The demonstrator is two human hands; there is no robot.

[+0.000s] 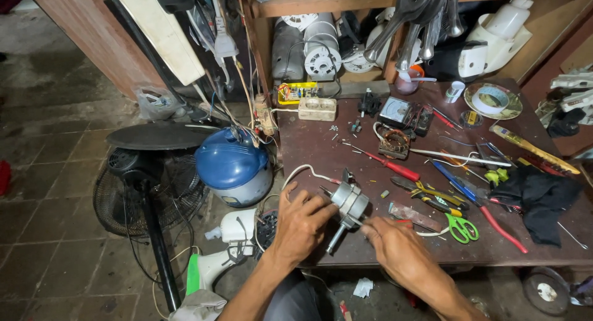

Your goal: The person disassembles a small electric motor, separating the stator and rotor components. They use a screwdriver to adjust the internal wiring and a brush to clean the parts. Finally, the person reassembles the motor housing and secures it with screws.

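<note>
two bare hands work at the near edge of a cluttered dark red surface (309,148). the left hand (301,225) has its fingers closed around a small grey fan motor (349,202); the right hand (395,247) pinches its shaft end. just beyond lie green-handled scissors (460,228), pliers (432,194) and a red screwdriver (395,168). farther back sits a meter (395,111).

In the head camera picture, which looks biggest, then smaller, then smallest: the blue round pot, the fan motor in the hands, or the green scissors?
1. Blue round pot, by far the biggest.
2. Fan motor, held by both hands.
3. Green scissors, slightly smaller than the motor.
</note>
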